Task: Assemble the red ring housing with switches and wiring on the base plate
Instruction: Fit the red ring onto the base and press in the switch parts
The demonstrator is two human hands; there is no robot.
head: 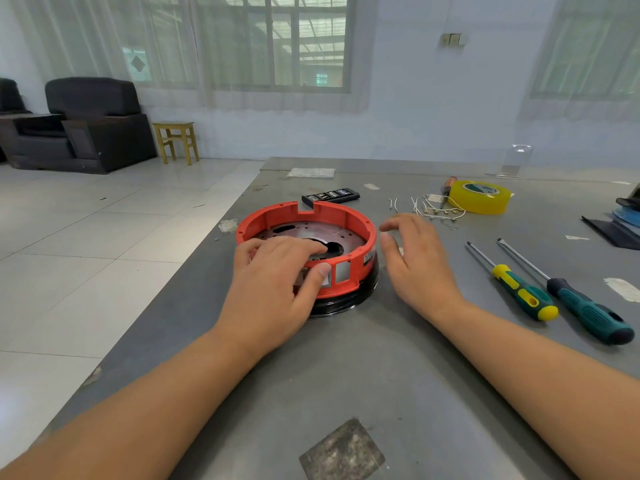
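The red ring housing [349,216] sits on a black base [349,299] in the middle of the grey table, with a perforated metal plate [311,232] inside it. My left hand [277,278] grips the ring's near-left wall, fingers inside the ring and thumb pressed on the outer wall beside two square openings. My right hand [415,258] hovers just right of the ring, fingers spread, holding nothing. Several short white wires with terminals [429,206] lie on the table behind my right hand.
Two screwdrivers [512,282] [571,296] lie to the right. A roll of yellow tape [481,197] and a small orange-handled tool [446,190] sit at the back right. A black bit case [330,197] lies behind the ring. The table's left edge [214,220] drops to tiled floor.
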